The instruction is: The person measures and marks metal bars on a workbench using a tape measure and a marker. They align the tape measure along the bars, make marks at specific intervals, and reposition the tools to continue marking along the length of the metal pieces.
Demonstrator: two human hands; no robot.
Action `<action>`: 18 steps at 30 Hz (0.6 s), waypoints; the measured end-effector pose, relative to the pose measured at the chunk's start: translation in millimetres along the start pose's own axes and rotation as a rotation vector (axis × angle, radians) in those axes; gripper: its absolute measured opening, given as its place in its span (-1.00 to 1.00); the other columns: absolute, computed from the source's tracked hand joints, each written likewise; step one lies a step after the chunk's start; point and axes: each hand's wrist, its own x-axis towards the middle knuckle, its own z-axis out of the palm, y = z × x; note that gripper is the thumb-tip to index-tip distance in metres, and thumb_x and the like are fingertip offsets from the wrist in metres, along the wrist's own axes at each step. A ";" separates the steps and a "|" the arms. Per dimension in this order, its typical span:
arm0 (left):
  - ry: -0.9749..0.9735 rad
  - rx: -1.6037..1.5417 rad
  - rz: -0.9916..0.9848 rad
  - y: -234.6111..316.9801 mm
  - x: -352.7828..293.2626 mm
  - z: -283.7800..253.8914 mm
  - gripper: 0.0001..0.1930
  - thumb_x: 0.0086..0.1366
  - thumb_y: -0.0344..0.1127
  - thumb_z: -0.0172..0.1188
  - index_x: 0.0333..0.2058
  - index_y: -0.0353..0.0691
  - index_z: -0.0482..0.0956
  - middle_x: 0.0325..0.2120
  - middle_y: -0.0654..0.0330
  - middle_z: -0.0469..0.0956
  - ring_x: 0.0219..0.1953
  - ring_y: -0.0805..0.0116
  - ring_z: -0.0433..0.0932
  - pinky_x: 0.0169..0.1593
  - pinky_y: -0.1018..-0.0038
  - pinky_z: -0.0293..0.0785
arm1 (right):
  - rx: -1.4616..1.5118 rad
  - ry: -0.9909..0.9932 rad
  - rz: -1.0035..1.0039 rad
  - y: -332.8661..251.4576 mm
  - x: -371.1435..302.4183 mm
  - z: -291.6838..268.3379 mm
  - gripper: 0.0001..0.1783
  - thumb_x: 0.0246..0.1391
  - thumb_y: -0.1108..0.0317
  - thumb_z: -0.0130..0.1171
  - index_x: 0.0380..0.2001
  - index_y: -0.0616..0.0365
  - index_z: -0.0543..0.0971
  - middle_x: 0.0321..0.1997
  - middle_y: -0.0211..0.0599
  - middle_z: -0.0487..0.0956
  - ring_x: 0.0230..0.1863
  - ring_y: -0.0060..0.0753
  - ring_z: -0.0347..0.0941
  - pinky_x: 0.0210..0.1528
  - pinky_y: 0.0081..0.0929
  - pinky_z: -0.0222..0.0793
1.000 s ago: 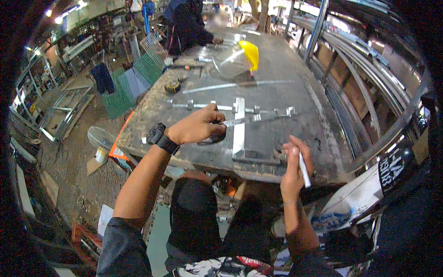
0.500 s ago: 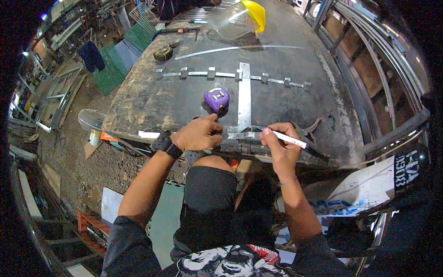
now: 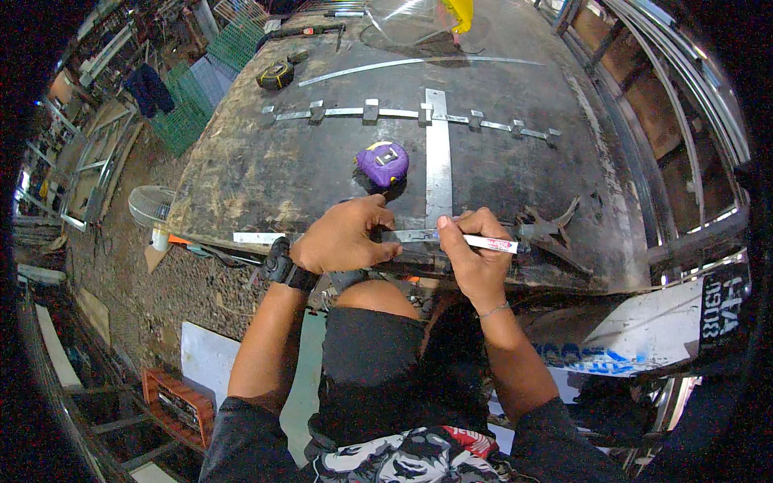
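Observation:
My right hand [image 3: 477, 251] pinches a white marker [image 3: 493, 243], its tip down by a narrow metal strip [image 3: 412, 236] along the table's near edge. My left hand [image 3: 342, 233], a black watch on its wrist, is closed over that strip, thumb and fingers bent around it; its underside is hidden. The strip's pale left end [image 3: 262, 238] shows past the wrist. A long flat metal bar [image 3: 439, 173] runs away from me, its near end close to the marker tip. Just beyond my left hand lies a purple tape measure [image 3: 382, 163].
Across the dark table [image 3: 322, 177] lies a row of metal strip with several small tabs [image 3: 371, 112]. Farther back are a thin strip [image 3: 419, 67], a black tape measure [image 3: 275, 76] and a clear-and-yellow face shield [image 3: 415, 20]. A forked metal piece [image 3: 555, 225] lies right; a fan [image 3: 153, 205] stands left.
My right hand has brought the marker down and left against the strip, turning it flatter. My left hand stays on the strip with its fingers spread slightly. The view has shifted a little.

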 end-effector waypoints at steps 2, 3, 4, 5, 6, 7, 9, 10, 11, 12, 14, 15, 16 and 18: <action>-0.014 -0.040 -0.025 -1.2 0.3 0.0 -0.65 0.11 -0.19 0.50 -0.25 -0.30 0.65 -0.28 0.03 0.52 -0.22 0.07 0.60 -0.18 0.24 0.49 | -0.005 -0.020 -0.027 0.5 2.4 2.5 -0.71 0.18 0.46 0.36 -0.53 0.14 0.45 -0.61 -0.48 0.51 -0.57 -0.72 0.34 -0.54 -0.55 0.28; -0.026 -0.026 -0.032 -1.8 0.7 -0.1 -0.65 0.11 -0.18 0.51 -0.25 -0.30 0.66 -0.27 0.03 0.53 -0.22 0.06 0.61 -0.18 0.24 0.49 | -0.031 -0.041 -0.028 0.9 3.6 2.9 -0.70 0.19 0.47 0.35 -0.54 0.14 0.44 -0.59 -0.47 0.51 -0.55 -0.70 0.34 -0.51 -0.55 0.27; -0.026 -0.035 -0.035 -2.3 1.0 -0.2 -0.64 0.11 -0.17 0.51 -0.25 -0.30 0.66 -0.28 0.03 0.53 -0.21 0.04 0.61 -0.19 0.23 0.50 | -0.057 -0.062 -0.029 1.2 4.6 2.7 -0.70 0.19 0.48 0.34 -0.54 0.14 0.43 -0.58 -0.45 0.51 -0.53 -0.69 0.34 -0.48 -0.56 0.26; -0.028 -0.029 -0.029 -2.7 1.5 -0.2 -0.64 0.11 -0.15 0.51 -0.26 -0.30 0.67 -0.28 0.02 0.54 -0.21 0.02 0.61 -0.19 0.23 0.50 | -0.075 -0.082 -0.022 1.7 5.6 2.4 -0.69 0.20 0.49 0.33 -0.55 0.14 0.41 -0.57 -0.43 0.51 -0.51 -0.67 0.33 -0.46 -0.56 0.25; -0.033 -0.011 -0.021 -2.7 1.8 0.1 -0.63 0.11 -0.14 0.51 -0.26 -0.30 0.67 -0.28 0.02 0.55 -0.21 0.00 0.62 -0.19 0.22 0.50 | -0.113 -0.105 -0.023 2.2 6.5 1.8 -0.69 0.19 0.48 0.33 -0.55 0.15 0.42 -0.57 -0.43 0.51 -0.52 -0.67 0.33 -0.46 -0.55 0.25; -0.020 -0.023 -0.025 -2.8 1.8 0.2 -0.63 0.11 -0.13 0.51 -0.26 -0.30 0.67 -0.29 0.02 0.55 -0.23 -0.01 0.61 -0.20 0.21 0.50 | -0.143 -0.128 -0.017 3.0 7.7 1.4 -0.69 0.19 0.48 0.33 -0.56 0.16 0.43 -0.57 -0.43 0.51 -0.52 -0.67 0.32 -0.46 -0.55 0.25; 0.005 -0.016 -0.012 -2.9 1.2 0.3 -0.62 0.11 -0.10 0.51 -0.27 -0.30 0.68 -0.31 0.02 0.54 -0.25 -0.04 0.61 -0.21 0.20 0.50 | -0.180 -0.152 -0.025 4.8 10.2 1.8 -0.68 0.18 0.44 0.34 -0.57 0.17 0.44 -0.60 -0.42 0.51 -0.55 -0.66 0.32 -0.49 -0.51 0.25; 0.002 -0.017 -0.020 -3.0 1.5 0.3 -0.61 0.11 -0.10 0.51 -0.27 -0.30 0.68 -0.32 0.02 0.54 -0.26 -0.04 0.61 -0.21 0.20 0.50 | -0.188 -0.153 -0.040 5.9 12.0 2.7 -0.67 0.19 0.40 0.35 -0.58 0.17 0.44 -0.63 -0.40 0.50 -0.58 -0.66 0.32 -0.52 -0.48 0.26; 0.005 -0.011 -0.012 -3.3 1.9 0.3 -0.61 0.11 -0.10 0.51 -0.28 -0.30 0.68 -0.32 0.02 0.54 -0.27 -0.04 0.61 -0.21 0.20 0.50 | -0.197 -0.150 -0.060 6.5 13.4 3.3 -0.65 0.19 0.36 0.35 -0.59 0.17 0.44 -0.66 -0.38 0.50 -0.61 -0.65 0.32 -0.55 -0.45 0.26; 0.009 0.005 0.001 -3.5 2.1 0.5 -0.61 0.11 -0.09 0.51 -0.28 -0.31 0.67 -0.33 0.02 0.54 -0.28 -0.04 0.61 -0.22 0.20 0.50 | -0.202 -0.158 -0.035 6.3 13.8 3.2 -0.65 0.19 0.36 0.36 -0.59 0.17 0.44 -0.66 -0.38 0.50 -0.61 -0.65 0.32 -0.54 -0.45 0.26; 0.022 -0.016 0.000 -3.6 1.8 0.7 -0.62 0.10 -0.10 0.51 -0.29 -0.31 0.67 -0.34 0.03 0.53 -0.29 -0.04 0.60 -0.23 0.19 0.50 | -0.219 -0.169 -0.001 5.1 14.5 3.0 -0.66 0.19 0.35 0.36 -0.59 0.17 0.45 -0.67 -0.38 0.49 -0.61 -0.64 0.31 -0.54 -0.44 0.26; 0.020 -0.005 -0.007 -3.6 1.6 0.7 -0.62 0.10 -0.10 0.51 -0.29 -0.31 0.67 -0.35 0.03 0.53 -0.29 -0.04 0.60 -0.23 0.19 0.50 | -0.221 -0.173 0.005 4.2 14.7 2.7 -0.66 0.19 0.35 0.36 -0.59 0.17 0.45 -0.66 -0.38 0.50 -0.60 -0.64 0.31 -0.54 -0.44 0.26; 0.024 -0.024 -0.003 -3.7 1.5 0.5 -0.62 0.10 -0.10 0.51 -0.30 -0.31 0.67 -0.35 0.03 0.53 -0.29 -0.04 0.60 -0.23 0.19 0.50 | -0.229 -0.178 0.005 3.3 15.0 2.5 -0.65 0.19 0.35 0.36 -0.59 0.17 0.45 -0.66 -0.38 0.50 -0.60 -0.64 0.32 -0.54 -0.44 0.26; 0.014 -0.028 -0.013 -3.5 1.1 -0.2 -0.61 0.10 -0.11 0.52 -0.30 -0.32 0.67 -0.35 0.03 0.53 -0.30 -0.04 0.60 -0.23 0.19 0.50 | -0.238 -0.185 0.007 1.6 15.4 2.4 -0.65 0.19 0.35 0.36 -0.59 0.17 0.45 -0.66 -0.38 0.50 -0.60 -0.64 0.32 -0.53 -0.44 0.26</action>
